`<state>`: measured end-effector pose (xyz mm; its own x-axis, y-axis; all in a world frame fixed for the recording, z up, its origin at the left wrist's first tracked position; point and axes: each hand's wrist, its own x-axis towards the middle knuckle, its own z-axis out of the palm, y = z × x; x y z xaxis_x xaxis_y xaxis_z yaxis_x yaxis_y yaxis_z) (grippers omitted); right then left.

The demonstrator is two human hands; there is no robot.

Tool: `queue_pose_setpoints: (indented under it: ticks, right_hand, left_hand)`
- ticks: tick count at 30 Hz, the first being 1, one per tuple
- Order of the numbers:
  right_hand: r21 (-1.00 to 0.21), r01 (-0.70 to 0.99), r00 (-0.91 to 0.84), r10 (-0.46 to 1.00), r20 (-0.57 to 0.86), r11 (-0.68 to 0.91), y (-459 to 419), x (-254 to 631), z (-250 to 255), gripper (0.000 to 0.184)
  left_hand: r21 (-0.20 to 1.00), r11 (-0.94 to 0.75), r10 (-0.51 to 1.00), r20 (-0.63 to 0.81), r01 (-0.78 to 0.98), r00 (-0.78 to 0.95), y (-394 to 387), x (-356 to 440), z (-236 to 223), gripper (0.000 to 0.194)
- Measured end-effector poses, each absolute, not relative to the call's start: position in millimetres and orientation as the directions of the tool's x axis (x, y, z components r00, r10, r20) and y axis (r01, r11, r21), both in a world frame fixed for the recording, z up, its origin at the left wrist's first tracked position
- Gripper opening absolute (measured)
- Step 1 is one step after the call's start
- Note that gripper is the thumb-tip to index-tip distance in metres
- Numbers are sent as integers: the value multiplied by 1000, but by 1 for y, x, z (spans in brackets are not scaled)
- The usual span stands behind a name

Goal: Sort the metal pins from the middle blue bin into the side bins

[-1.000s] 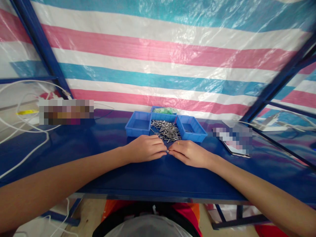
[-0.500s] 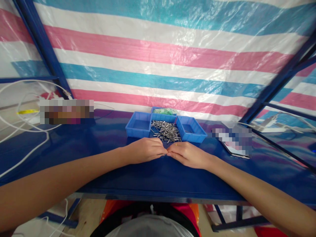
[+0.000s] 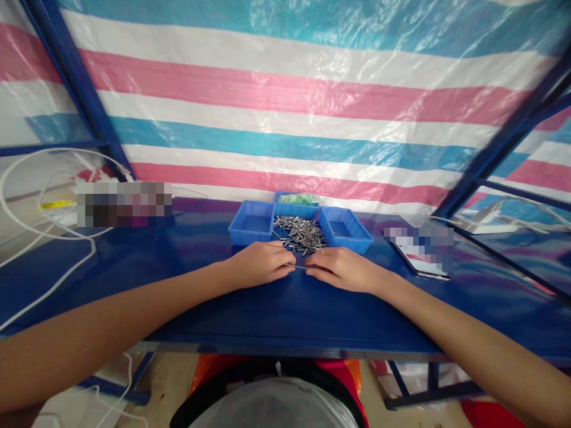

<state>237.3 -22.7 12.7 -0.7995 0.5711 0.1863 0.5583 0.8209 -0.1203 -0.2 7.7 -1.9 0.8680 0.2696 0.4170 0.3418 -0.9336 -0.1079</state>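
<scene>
Between my two hands runs a thin metal rod (image 3: 300,267), lying roughly level just above the blue table. My left hand (image 3: 263,264) pinches its left end, fingers closed. The right end is pinched by my right hand (image 3: 341,269), which wears a ring. Right behind the fingers lies a loose pile of short silvery metal pins (image 3: 301,233). A blue bin (image 3: 252,221) stands left of the pile, and another blue bin (image 3: 347,229) with a few pins in it stands to the right.
Behind the pile, another blue bin (image 3: 296,195) holds something wrapped in green plastic. A phone (image 3: 423,261) lies on the table (image 3: 285,321) at the right. White cables (image 3: 87,261) loop over the left side. Striped plastic sheeting (image 3: 285,107) hangs behind.
My hands have drawn slightly apart, so the thin rod now shows between the fingertips, which were together before. Both hands sit a little higher in the view.
</scene>
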Motion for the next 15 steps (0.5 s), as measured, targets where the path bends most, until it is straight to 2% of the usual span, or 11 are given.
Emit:
queue_pose_setpoints:
  ticks: [15]
  right_hand:
    - [-99,528,-816,536,214,843,-25,233,10,28]
  left_hand:
    - [-224,-926,188,423,303,886,10,5,-6,21]
